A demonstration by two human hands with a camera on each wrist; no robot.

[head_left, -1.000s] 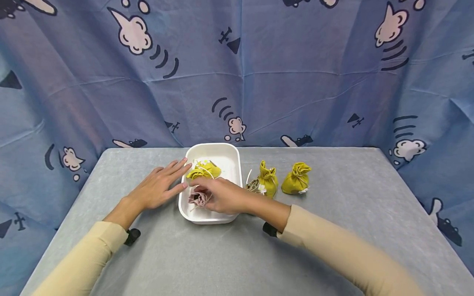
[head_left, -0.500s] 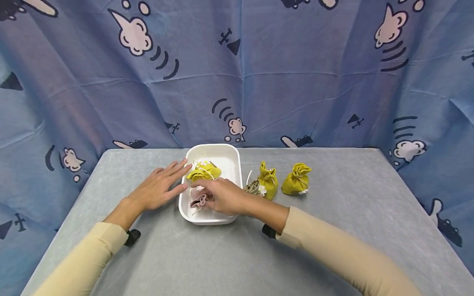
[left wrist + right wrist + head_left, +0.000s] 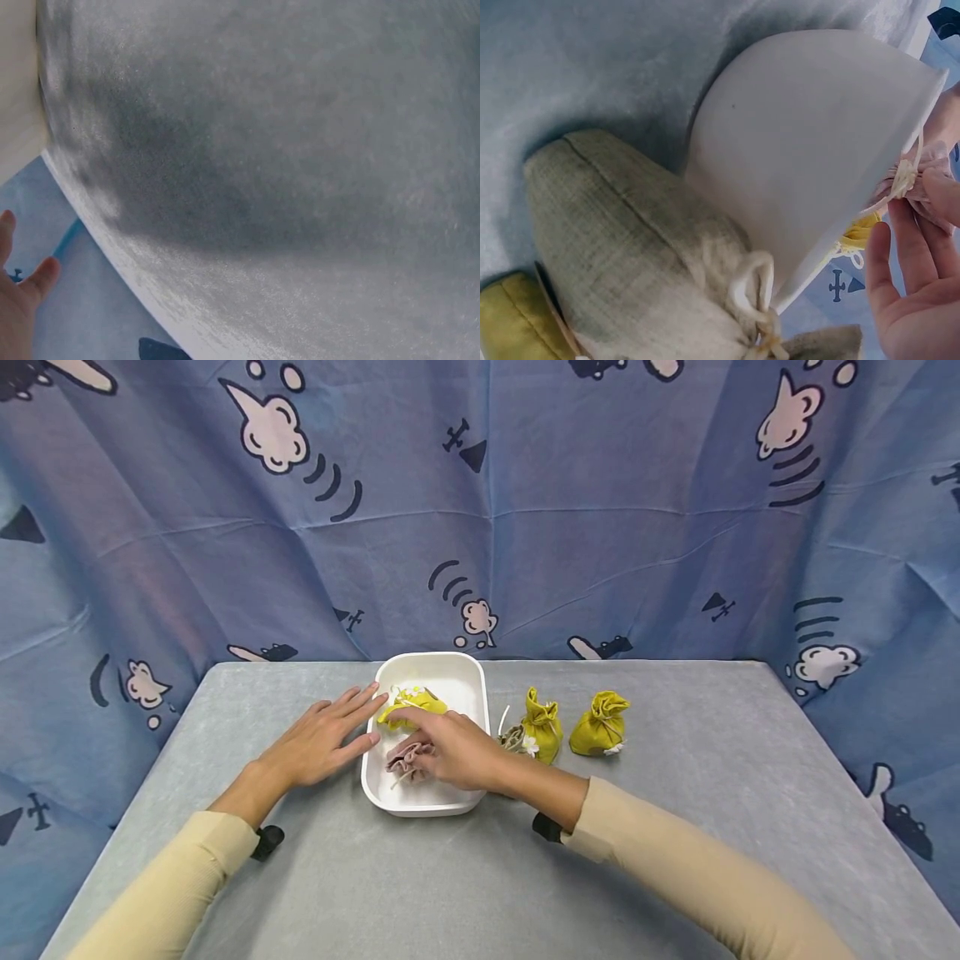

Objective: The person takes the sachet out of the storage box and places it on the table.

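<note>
My right hand [image 3: 461, 752] reaches into the white tray [image 3: 461, 685] and pinches a small pink drawstring pouch [image 3: 407, 762] by its gathered neck. In the right wrist view the pink pouch [image 3: 930, 166], with its pale cord, shows between thumb and fingers, just past the tray wall [image 3: 795, 142]. A yellow pouch [image 3: 420, 698] with white flowers lies in the tray behind the pink one, partly covered by my right hand. My left hand [image 3: 318, 742] is spread with straight fingers, its fingertips at the tray's left rim.
Two yellow pouches [image 3: 546, 727] [image 3: 600, 724] stand right of the tray. A grey-beige linen pouch [image 3: 630, 232] lies against the tray's right side, mostly hidden by my right forearm in the head view. A patterned blue curtain [image 3: 600, 527] hangs behind the grey table [image 3: 360, 885].
My right hand has shifted slightly toward the back of the tray, and the pink pouch has turned a little in its fingers. My left hand has stayed in place.
</note>
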